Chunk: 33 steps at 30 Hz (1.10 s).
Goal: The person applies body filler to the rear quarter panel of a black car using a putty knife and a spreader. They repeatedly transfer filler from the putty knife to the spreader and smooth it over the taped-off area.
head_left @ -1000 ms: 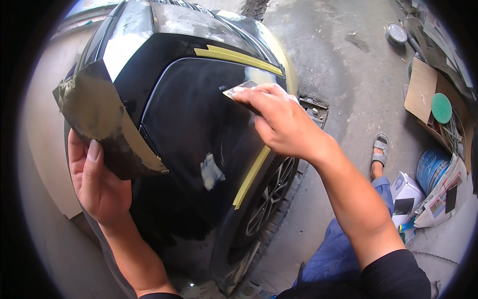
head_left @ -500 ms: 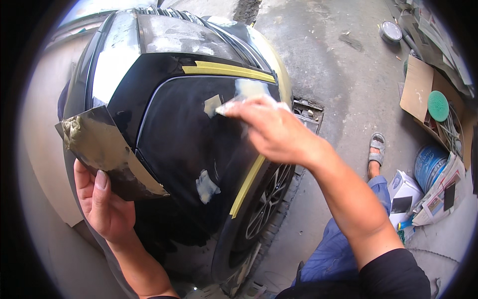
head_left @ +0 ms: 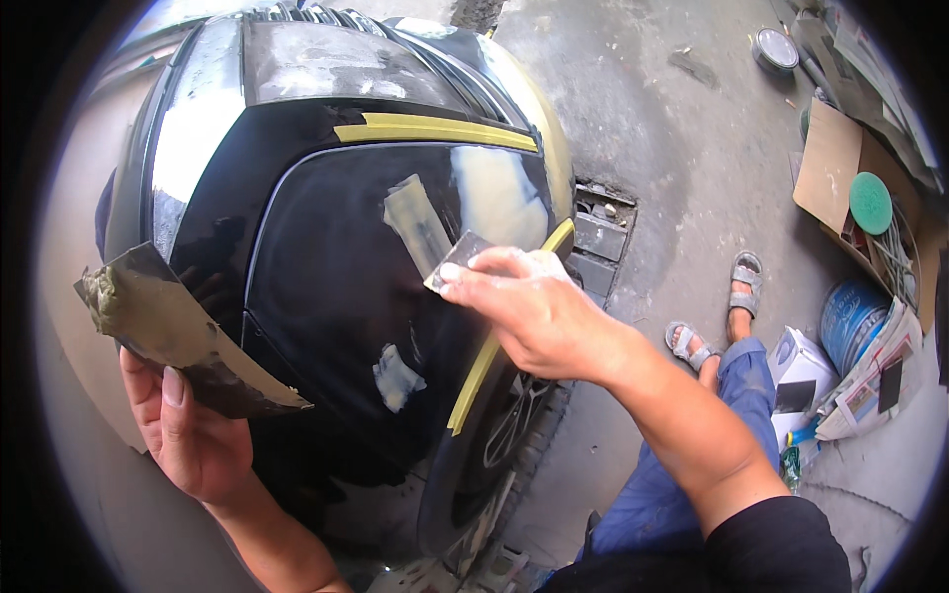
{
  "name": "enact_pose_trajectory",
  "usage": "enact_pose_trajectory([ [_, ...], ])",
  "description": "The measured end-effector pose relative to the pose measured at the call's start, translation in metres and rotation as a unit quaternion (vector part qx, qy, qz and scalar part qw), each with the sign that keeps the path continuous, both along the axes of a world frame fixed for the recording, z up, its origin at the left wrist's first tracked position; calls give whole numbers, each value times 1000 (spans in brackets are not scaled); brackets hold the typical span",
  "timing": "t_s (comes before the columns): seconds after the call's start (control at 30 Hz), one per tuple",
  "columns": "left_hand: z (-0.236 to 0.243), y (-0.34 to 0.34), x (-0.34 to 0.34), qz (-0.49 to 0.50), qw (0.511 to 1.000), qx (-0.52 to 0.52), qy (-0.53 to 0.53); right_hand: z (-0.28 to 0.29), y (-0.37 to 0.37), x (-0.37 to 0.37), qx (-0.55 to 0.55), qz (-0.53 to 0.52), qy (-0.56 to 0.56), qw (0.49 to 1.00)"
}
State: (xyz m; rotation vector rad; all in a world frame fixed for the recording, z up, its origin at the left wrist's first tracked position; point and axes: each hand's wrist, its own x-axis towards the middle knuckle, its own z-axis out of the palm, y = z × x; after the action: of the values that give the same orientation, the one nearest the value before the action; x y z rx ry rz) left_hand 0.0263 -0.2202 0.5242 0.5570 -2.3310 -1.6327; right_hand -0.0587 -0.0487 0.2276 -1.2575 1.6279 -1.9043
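Observation:
My left hand [head_left: 196, 445] grips a flat board [head_left: 203, 336] smeared with beige putty, thickest at its far left end. With my right hand [head_left: 534, 321] I pinch a small flat spreader [head_left: 462, 255] on the black car panel [head_left: 306, 247], at the lower end of a fresh putty streak [head_left: 410, 217]. A wider pale patch [head_left: 499, 198] lies to the right of the streak and a smaller one [head_left: 395, 376] below. Yellow tape [head_left: 435, 128] runs above the panel, and another strip [head_left: 465, 395] follows the wheel arch.
A wheel [head_left: 504, 425] is below the panel, near a floor grate [head_left: 598, 232]. On the right are a cardboard box [head_left: 825, 168], round green pad [head_left: 870, 203], blue bucket [head_left: 850, 321], newspapers [head_left: 870, 395] and a round tin [head_left: 774, 49]. My sandalled feet [head_left: 743, 287] stand on concrete.
My right hand and spreader have swept downward, leaving a longer beige streak on the panel. My left hand and board have moved down and left. Both my feet now show.

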Motion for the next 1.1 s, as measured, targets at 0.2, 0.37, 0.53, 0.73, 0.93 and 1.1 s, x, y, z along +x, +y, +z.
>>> enact_pose_trajectory([
  [0.2, 0, -4, 2, -30, 999, 30, -1, -2, 21, 27, 48, 21, 11, 999],
  [0.37, -3, 0, 3, -25, 999, 44, -5, -6, 21, 9, 12, -8, -13, 1000],
  [0.53, -2, 1, 2, -1, 1000, 15, -2, 10, -29, -57, -42, -62, 8, 997],
  [0.73, -3, 8, 0, 21, 1000, -8, -5, 33, -29, -47, -41, -26, 23, 999],
  [0.93, 1, 8, 1, 40, 999, -6, 0, 26, 10, 2, 36, 34, 16, 999],
  [1.1, 2, 0, 7, 11, 1000, 18, -7, 14, 25, 34, 46, 24, 21, 998],
])
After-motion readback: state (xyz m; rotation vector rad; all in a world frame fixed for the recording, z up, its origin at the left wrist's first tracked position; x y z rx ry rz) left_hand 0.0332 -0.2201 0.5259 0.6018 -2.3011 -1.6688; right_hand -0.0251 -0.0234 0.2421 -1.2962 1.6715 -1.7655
